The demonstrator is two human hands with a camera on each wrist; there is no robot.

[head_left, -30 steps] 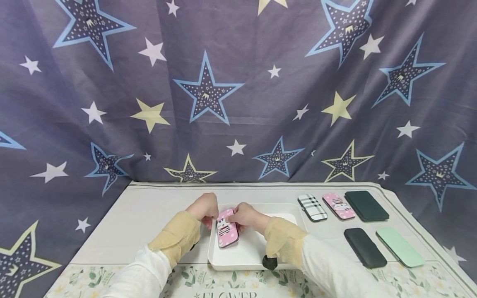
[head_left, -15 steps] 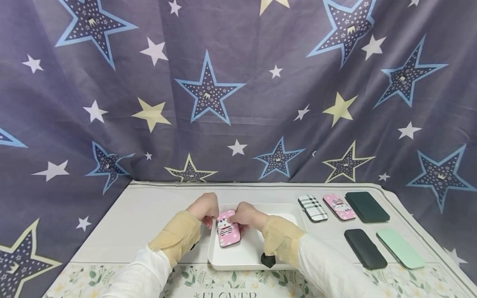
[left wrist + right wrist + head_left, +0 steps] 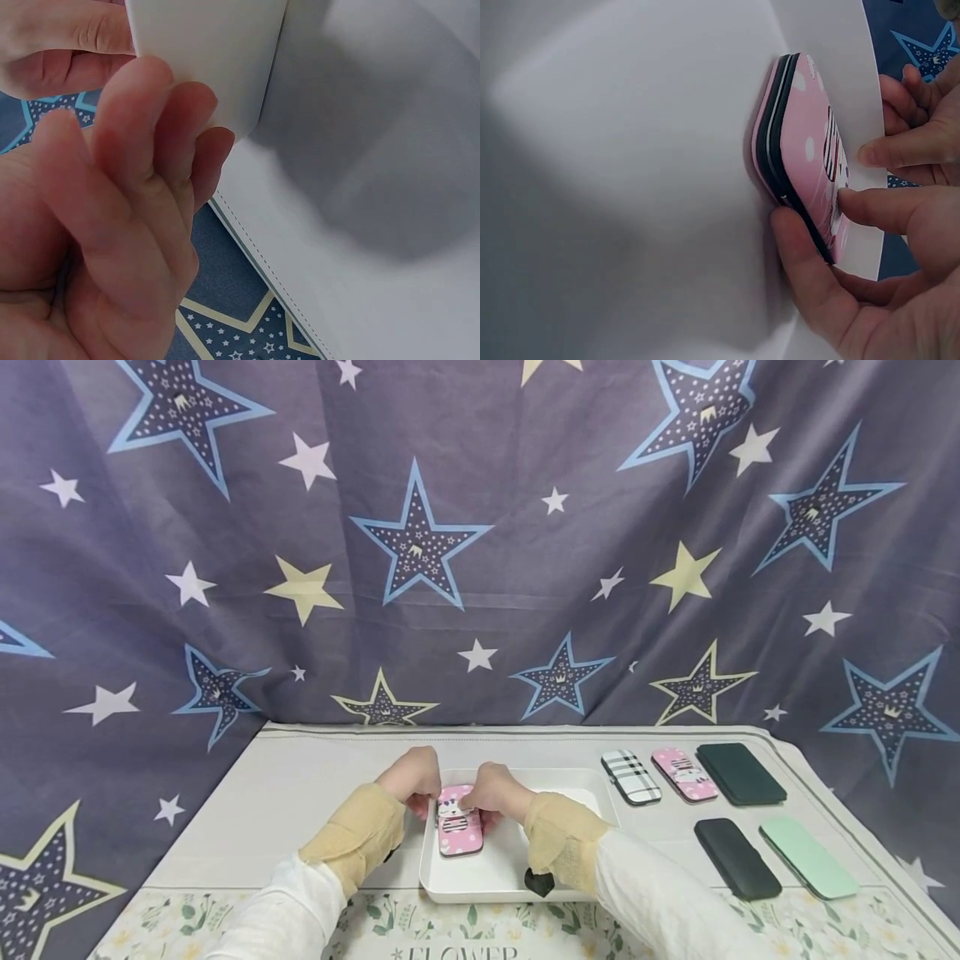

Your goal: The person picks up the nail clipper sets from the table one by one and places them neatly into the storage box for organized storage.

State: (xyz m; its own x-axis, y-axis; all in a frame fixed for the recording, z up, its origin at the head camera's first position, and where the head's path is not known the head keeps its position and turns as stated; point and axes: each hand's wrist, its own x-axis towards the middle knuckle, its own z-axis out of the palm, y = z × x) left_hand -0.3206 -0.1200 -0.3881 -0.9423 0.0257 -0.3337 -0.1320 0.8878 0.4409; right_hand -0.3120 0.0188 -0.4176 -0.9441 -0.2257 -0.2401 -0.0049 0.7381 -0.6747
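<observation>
A pink cartoon-print case (image 3: pixel 459 835) with a dark edge lies in the left part of a shallow white tray (image 3: pixel 517 896). My right hand (image 3: pixel 498 793) pinches it by its right side; in the right wrist view the thumb (image 3: pixel 802 251) is at the edge and a finger (image 3: pixel 885 206) on the printed face. My left hand (image 3: pixel 414 778) holds the tray's left rim. In the left wrist view several of its fingers (image 3: pixel 139 112) lie along the tray's outer wall (image 3: pixel 210 52), while in the right wrist view one fingertip overlaps the rim's inner side.
Right of the tray are a plaid case (image 3: pixel 631 777), another pink case (image 3: pixel 684 775), a dark green case (image 3: pixel 741 774), a black case (image 3: pixel 738 858) and a mint green case (image 3: pixel 808 858). A starry curtain (image 3: pixel 480 527) hangs behind the white table (image 3: pixel 315 810).
The pink case has turned from a slant to nearly straight along the tray's left side. My right hand has shifted slightly with it; my left hand has stayed at the rim.
</observation>
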